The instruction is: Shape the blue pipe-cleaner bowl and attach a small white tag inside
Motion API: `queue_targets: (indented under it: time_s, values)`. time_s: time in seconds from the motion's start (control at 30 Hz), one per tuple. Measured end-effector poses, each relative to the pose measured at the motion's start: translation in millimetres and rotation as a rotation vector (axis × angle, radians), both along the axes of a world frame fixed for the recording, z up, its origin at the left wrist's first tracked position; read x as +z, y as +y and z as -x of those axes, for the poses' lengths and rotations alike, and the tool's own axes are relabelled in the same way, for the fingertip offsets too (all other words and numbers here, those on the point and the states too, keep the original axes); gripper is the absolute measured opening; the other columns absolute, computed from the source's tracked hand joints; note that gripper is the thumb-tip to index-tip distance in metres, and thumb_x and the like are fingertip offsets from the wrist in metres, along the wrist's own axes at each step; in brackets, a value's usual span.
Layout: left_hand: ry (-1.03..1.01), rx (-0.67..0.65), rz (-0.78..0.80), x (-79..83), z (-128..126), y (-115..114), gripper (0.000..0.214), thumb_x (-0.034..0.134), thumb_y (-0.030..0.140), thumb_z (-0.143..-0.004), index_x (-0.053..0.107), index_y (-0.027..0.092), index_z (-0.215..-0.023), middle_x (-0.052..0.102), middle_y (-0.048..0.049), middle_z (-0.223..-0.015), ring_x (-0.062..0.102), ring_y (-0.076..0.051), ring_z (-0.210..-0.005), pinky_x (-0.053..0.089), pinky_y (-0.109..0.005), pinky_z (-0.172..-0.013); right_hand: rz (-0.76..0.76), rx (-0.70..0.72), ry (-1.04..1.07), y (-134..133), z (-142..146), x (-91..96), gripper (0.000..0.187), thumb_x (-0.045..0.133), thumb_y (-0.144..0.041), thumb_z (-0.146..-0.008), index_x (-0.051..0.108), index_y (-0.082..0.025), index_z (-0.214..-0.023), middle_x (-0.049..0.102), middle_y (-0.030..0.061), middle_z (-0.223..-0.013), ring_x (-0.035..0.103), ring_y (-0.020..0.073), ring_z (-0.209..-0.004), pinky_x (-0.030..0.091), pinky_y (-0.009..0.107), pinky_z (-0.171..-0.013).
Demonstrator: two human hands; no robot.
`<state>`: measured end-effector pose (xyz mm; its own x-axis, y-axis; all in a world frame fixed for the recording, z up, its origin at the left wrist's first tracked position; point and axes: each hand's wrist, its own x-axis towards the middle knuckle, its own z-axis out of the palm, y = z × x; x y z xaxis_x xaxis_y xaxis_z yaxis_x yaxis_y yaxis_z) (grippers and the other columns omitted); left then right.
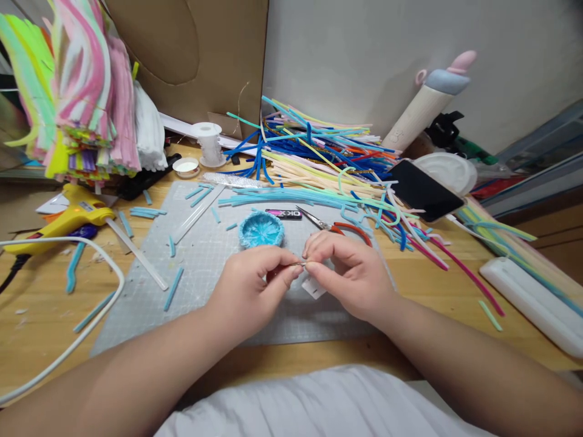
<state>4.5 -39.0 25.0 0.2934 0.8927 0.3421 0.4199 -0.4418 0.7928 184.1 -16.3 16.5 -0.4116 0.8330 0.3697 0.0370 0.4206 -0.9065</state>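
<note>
Piece | thin, small, metallic-looking | pinched by left fingers, right fingers

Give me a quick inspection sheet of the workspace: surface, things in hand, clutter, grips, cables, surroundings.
Surface: grey cutting mat on a wooden table.
Things in hand: a thin, wire-like piece, too small to identify; blue fuzzy bowl on the mat just beyond.
Clutter: short blue pieces scattered on mat and table; scissors behind the right grip; a heap of coloured stems at the back.
Grips: left grip and right grip pinch the thin piece between fingertips.
Cables: white cable loops at the left; black cord at the yellow glue gun.
Surroundings: cardboard panel and pale wall behind.
</note>
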Motion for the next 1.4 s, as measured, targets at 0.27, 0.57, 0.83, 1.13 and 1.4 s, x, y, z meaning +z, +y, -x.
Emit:
queue_targets:
  time_s: [0.27, 0.57, 0.83, 1.13, 1.4]
  values:
    - [-0.107, -0.012, 0.133, 2.8, 0.0, 1.5, 0.004, 0.063, 0.020, -0.081, 0.063, 0.017, -0.083, 0.062, 0.0022, -0.068, 0.055, -0.010, -0.061, 0.044, -0.021, -0.057, 0.527, 0.017, 0.167, 1.5, 2.2, -7.5, 0.017, 0.069, -0.029, -0.079, 0.058, -0.019, -0.071, 0.057, -0.0007, -0.070, 0.053, 0.0125, -0.065, 0.045, 0.025, -0.059]
    - [-0.112, -0.043, 0.273, -2.2, -0.2, 1.9, 0.010, 0.058, 0.024, -0.084, 0.060, 0.017, -0.078, 0.059, 0.0015, -0.067, 0.054, -0.011, -0.063, 0.042, -0.023, -0.057, 0.365, -0.078, -0.006, -3.3, 6.9, 0.3, 0.017, 0.064, -0.027, -0.077, 0.053, -0.020, -0.067, 0.056, -0.0001, -0.068, 0.054, 0.0150, -0.067, 0.046, 0.029, -0.063]
    - [-0.476, -0.067, 0.513, 3.0, -2.6, 6.6, 0.009, 0.062, 0.025, -0.079, 0.058, 0.017, -0.076, 0.058, 0.0016, -0.066, 0.054, -0.010, -0.057, 0.043, -0.022, -0.052, 0.161, -0.043, -0.098, -1.2, 1.2, 5.3, 0.005, 0.060, -0.025, -0.084, 0.059, -0.020, -0.083, 0.063, 0.0019, -0.081, 0.059, 0.0162, -0.078, 0.047, 0.030, -0.073]
    - [-0.005, -0.054, 0.086, 4.4, 3.9, 2.0, 0.010, 0.053, 0.017, -0.086, 0.062, 0.018, -0.082, 0.060, 0.0003, -0.072, 0.055, -0.012, -0.068, 0.043, -0.023, -0.059, -0.058, -0.101, -0.261, -2.2, 1.9, 12.4, 0.007, 0.059, -0.016, -0.080, 0.058, -0.021, -0.074, 0.062, 0.0021, -0.075, 0.058, 0.0177, -0.075, 0.045, 0.034, -0.071]
    - [0.037, -0.062, -0.076, 3.4, 4.5, -0.7, 0.010, 0.053, 0.012, -0.085, 0.060, 0.017, -0.082, 0.062, -0.0004, -0.075, 0.056, -0.011, -0.069, 0.043, -0.023, -0.063, -0.103, -0.097, -0.231, -4.8, 2.2, 15.0, 0.008, 0.058, -0.015, -0.080, 0.058, -0.020, -0.076, 0.063, 0.0019, -0.075, 0.058, 0.0174, -0.076, 0.044, 0.035, -0.076]
